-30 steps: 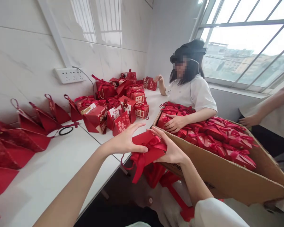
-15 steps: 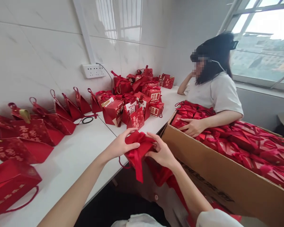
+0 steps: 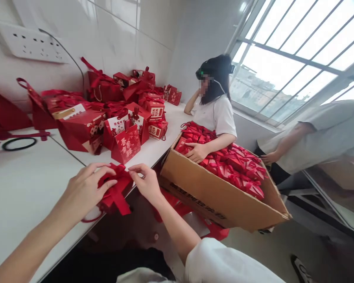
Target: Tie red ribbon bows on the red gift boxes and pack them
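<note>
A red gift box with a ribbon bow on top is at the table's front edge. My left hand wraps round its left side, thumb lying over the bow. With thumb and finger together, my right hand pinches the ribbon at the bow's right side. One wide ribbon tail hangs down the front of the box, and a red cord handle loops out below my left hand. Just beyond stands a red box with gold lettering, beside several other red gift boxes.
A cardboard carton full of ribboned red boxes stands to the right. A seated person's hand rests on them. Another person is at the far right. A black ring lies on the white table.
My view has turned to the right, bringing the second person and more window into sight. My right hand has shifted from the box's side to a pinch on the ribbon.
</note>
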Motion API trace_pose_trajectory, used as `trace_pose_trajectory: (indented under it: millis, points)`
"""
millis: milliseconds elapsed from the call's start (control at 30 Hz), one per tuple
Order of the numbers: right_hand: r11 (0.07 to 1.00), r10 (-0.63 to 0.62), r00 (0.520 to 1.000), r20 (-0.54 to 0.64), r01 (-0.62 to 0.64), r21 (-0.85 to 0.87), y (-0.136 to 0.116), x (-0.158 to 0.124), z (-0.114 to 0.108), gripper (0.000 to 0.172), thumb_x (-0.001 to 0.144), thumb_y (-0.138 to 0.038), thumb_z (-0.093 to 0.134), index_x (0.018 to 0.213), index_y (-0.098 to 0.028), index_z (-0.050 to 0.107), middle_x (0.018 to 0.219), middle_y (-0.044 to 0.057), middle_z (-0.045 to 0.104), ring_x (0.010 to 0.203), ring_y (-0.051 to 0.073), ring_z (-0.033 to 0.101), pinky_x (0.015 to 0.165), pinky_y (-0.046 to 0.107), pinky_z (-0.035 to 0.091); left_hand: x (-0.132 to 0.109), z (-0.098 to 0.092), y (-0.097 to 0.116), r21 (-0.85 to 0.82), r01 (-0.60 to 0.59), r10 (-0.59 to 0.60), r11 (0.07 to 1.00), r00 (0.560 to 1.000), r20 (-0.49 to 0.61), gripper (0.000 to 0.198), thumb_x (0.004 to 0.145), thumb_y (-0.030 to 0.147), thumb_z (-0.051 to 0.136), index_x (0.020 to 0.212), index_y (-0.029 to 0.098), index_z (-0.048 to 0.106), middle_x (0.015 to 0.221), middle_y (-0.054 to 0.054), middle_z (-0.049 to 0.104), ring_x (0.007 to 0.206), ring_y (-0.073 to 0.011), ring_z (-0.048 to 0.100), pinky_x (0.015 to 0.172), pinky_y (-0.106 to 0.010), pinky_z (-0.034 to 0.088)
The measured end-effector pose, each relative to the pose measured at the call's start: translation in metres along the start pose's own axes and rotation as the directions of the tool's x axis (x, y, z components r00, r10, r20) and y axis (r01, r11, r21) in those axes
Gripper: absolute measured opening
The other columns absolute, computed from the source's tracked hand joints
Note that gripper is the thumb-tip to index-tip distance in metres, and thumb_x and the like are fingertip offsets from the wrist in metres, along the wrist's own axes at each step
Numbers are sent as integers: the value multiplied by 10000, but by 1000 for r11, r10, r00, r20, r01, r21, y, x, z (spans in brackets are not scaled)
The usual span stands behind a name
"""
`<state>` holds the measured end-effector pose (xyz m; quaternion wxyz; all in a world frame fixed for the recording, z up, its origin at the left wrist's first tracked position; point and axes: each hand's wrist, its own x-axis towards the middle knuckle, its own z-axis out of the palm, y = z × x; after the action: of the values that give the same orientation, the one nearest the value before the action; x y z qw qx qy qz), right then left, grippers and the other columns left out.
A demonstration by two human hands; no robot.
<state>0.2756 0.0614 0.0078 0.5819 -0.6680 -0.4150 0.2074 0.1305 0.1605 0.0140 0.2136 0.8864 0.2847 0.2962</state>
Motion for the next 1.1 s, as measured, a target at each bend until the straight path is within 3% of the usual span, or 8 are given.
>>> trace_pose_trajectory:
  millis: [200,300,367,467,600,700,833,1100]
  points:
    - [996,92,995,39,-91,-4,-7,-13,-10,214,749,-305,596,903,-165,646,686,-4,607,616,138,569,598,254,464,-3,-10,22,-54,116,-107,992,982,154,175,826,292,526,962,222,612,1144,-48,568,1057,-216,571,967,-347,423]
    - [965,36,997,69,-17,-260,-10,-14,-18,207,769,-356,586,820,-173,667,682,11,589,646,150,563,647,272,439,-4,-12,28,-66,171,-157,983,970,185,150,823,230,562,970,215,584,1154,-38,557,1067,-197,566,961,-344,424]
    - [942,82,991,109,-41,-332,-11,-15,-22,227,786,-382,569,833,-182,665,617,-8,555,582,144,532,600,271,415,-5,-12,32,-72,197,-182,978,968,173,124,810,207,591,929,203,554,1097,-35,567,1041,-199,571,924,-349,444]
    - [971,161,969,188,-121,-207,-10,-18,-24,260,785,-407,568,898,-181,628,587,-31,528,543,133,515,558,261,412,-7,-11,38,-26,210,-203,977,966,162,73,815,176,596,862,192,543,1024,-35,573,1019,-216,567,889,-383,454]
    - [969,176,935,308,-219,111,-4,-26,-20,298,761,-432,614,917,-189,538,565,-65,500,519,109,503,534,241,429,-9,-9,40,17,192,-192,981,966,174,122,844,136,551,892,219,627,1146,-37,556,1100,-230,530,959,-444,409]
    - [940,159,926,343,-248,235,0,-34,-17,303,776,-425,615,940,-201,493,566,-78,498,523,101,510,531,231,434,-11,-9,36,-40,191,-181,981,969,169,174,861,159,533,933,233,673,1201,-43,540,1136,-216,520,992,-416,407]
    - [939,137,928,348,-234,254,3,-39,-21,385,798,-370,618,1101,-224,431,617,-79,540,575,107,557,601,254,473,-14,-14,29,-44,164,-153,985,969,192,221,868,230,520,1019,235,681,1236,-51,531,1172,-230,502,1047,-446,370]
    - [933,160,863,479,-290,212,7,-31,-33,617,777,-321,643,1295,-221,325,666,-59,596,638,142,612,699,323,504,-14,-33,26,-101,134,-80,986,907,414,432,844,289,511,1269,224,552,1407,-74,370,1332,-250,333,1129,-424,293]
